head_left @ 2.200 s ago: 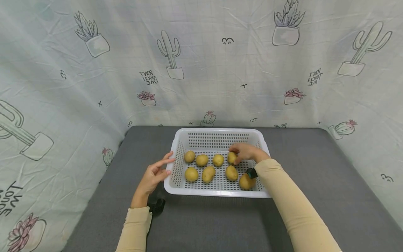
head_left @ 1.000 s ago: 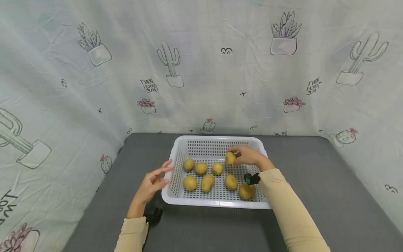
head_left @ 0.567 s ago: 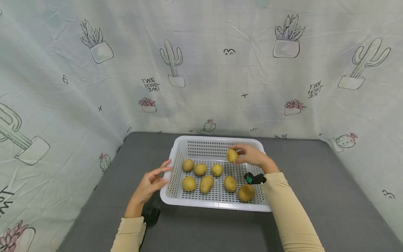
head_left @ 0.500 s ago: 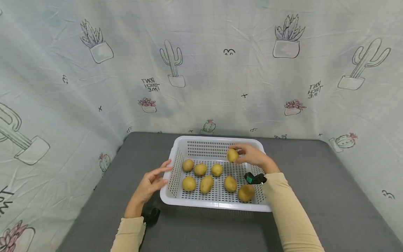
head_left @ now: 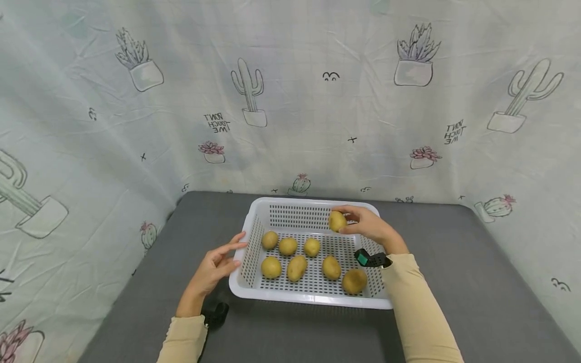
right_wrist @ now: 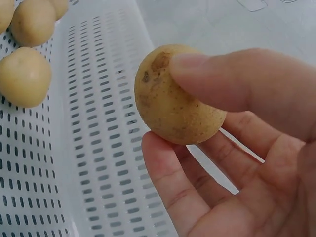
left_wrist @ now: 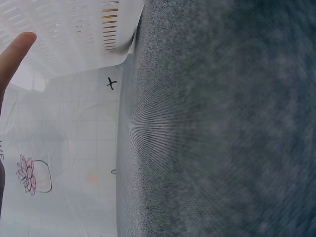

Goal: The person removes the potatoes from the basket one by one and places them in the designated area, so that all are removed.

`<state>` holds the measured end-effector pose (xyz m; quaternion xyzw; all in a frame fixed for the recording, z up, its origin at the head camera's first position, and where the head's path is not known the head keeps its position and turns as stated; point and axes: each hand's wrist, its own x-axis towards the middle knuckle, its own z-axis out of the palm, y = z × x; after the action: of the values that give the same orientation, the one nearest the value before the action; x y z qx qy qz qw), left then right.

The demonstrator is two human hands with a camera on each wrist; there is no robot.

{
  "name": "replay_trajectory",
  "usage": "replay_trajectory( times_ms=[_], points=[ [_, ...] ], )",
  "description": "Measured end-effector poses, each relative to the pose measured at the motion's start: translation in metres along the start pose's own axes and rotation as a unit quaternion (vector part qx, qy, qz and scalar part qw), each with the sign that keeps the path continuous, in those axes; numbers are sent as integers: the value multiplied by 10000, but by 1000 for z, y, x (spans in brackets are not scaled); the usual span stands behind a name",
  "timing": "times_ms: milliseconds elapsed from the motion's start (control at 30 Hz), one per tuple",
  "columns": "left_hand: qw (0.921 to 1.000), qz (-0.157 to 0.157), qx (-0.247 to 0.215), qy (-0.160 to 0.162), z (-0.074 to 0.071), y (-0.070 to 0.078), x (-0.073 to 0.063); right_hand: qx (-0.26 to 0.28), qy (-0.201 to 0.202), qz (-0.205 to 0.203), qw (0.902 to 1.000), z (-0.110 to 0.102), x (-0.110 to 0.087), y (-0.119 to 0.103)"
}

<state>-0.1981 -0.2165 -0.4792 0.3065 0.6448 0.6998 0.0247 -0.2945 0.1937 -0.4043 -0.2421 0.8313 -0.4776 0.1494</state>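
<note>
My right hand (head_left: pixel 368 225) pinches a small potato (head_left: pixel 337 221) over the back right part of a white perforated plastic basket (head_left: pixel 313 299). In the right wrist view the potato (right_wrist: pixel 177 96) sits between thumb and fingers, with brown spots and a scar facing the camera. Several other potatoes lie on the basket floor in two loose rows, among them a browner one (head_left: pixel 354 281) near the front right corner. My left hand (head_left: pixel 211 268) touches the basket's left rim with relaxed, spread fingers. A fingertip (left_wrist: pixel 24 39) shows against the basket wall in the left wrist view.
The basket stands on a dark grey table (head_left: pixel 290 333). Behind and at the sides hangs a pale cloth (head_left: pixel 290 101) printed with cacti. Each wrist wears a black strap, such as the right strap (head_left: pixel 374 259).
My right hand has gripped the potato and lifted it from the basket floor, then drawn it slightly right. My left hand stays at the rim. The head view has tilted up a little.
</note>
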Motion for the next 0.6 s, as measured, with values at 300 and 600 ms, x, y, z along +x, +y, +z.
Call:
replay_trajectory(
  times_ms=[300,600],
  points=[
    [10000,-8,-74,-8,0,0,0,282,81,-79,9995,-2,-2,-1],
    [9999,13,-125,-32,1,2,2,608,316,-269,9973,-10,-8,-5]
  ],
)
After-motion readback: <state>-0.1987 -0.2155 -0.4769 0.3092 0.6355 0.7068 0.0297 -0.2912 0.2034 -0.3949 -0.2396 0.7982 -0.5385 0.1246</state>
